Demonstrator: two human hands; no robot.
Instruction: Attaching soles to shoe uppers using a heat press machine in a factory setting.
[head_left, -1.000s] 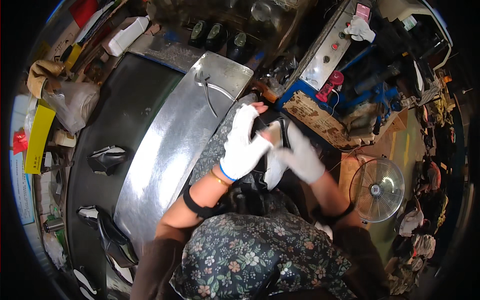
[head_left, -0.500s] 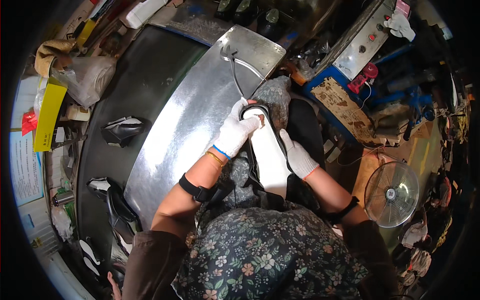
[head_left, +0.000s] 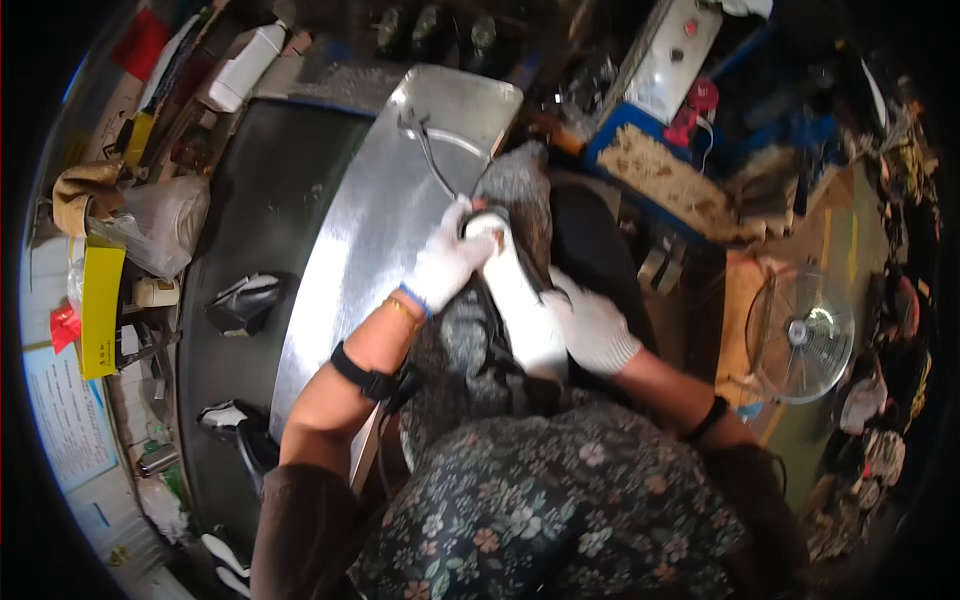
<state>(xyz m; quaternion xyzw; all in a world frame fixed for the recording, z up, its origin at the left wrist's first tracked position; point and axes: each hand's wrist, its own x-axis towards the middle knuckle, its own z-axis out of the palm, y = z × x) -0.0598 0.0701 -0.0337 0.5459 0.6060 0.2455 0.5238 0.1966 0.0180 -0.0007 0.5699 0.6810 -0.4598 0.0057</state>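
Observation:
A black shoe upper [head_left: 520, 310] sits with its white insole side up over my lap, slightly blurred. My left hand [head_left: 450, 255], in a white knit glove, grips its far end, the thumb pressed on the white face near a brown patch. My right hand [head_left: 592, 325], gloved too, is closed on the right edge, its fingertips partly hidden. Metal pincers [head_left: 430, 155] lie on the shiny metal tabletop [head_left: 345, 240], one handle reaching close to my left hand.
A black belt [head_left: 270, 180] on the left carries black shoe uppers [head_left: 245, 303]. A round wire-guarded fan [head_left: 798, 332] stands at the right. Beyond my right hand is a blue-framed machine with a metal control panel [head_left: 675, 60]. Several dark shoe forms [head_left: 430, 30] stand at the back.
The whole view has shifted and turned slightly. My right hand has come in over the shoe's right edge, its fingers now bent onto the white face. My left hand keeps its grip.

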